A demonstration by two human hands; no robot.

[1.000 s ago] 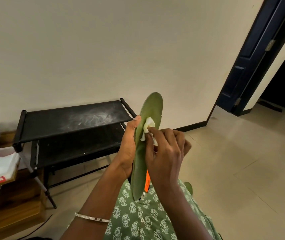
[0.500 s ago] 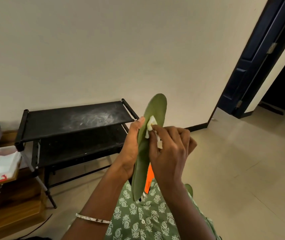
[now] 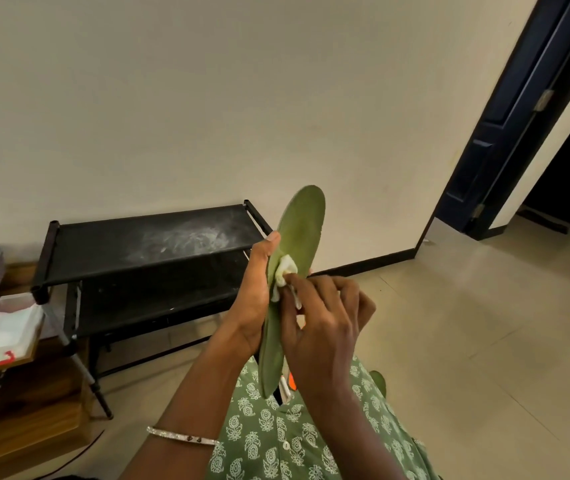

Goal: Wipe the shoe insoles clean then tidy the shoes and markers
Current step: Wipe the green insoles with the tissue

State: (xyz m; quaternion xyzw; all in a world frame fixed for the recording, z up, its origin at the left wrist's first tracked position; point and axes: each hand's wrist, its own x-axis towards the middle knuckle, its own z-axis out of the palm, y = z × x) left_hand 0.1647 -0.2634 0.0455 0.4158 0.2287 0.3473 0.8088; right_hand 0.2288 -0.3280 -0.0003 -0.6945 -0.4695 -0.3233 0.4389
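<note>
Green insole (image 3: 297,258), held upright and edge-on in front of the chest, toe end uppermost, heel end down over the patterned green garment (image 3: 276,441). Long and thin, tilted slightly rightward at the top. Small white wad of wipe (image 3: 285,271) pressed against the insole's right-hand face at mid-length, touching it.

Left hand (image 3: 252,299) closed around the insole from the left, thumb lying up along the near edge, palm behind the sole; fingers hidden by the insole. Silver bangle (image 3: 183,436) on that forearm. Right hand (image 3: 325,327) just right of the insole, fingers curled and pinched shut on the white wipe, fingertips (image 3: 294,282) against the insole surface.

Below the insole's heel end, between the forearms, a sliver of orange and white (image 3: 288,382); identity not discernible. Right of the insole and lower, a small green rounded edge (image 3: 378,379) showing past the right wrist; too little visible to name.

Left of and behind the insole, a black two-tier rack (image 3: 145,244) against the cream wall (image 3: 207,98), top shelf smeared with pale dust. Further left of the insole, a clear plastic tray (image 3: 3,323) holding white material, resting on a wooden unit (image 3: 24,410). Right of the insole, well apart, tiled floor (image 3: 484,341) and a dark blue door (image 3: 505,133) standing open.
</note>
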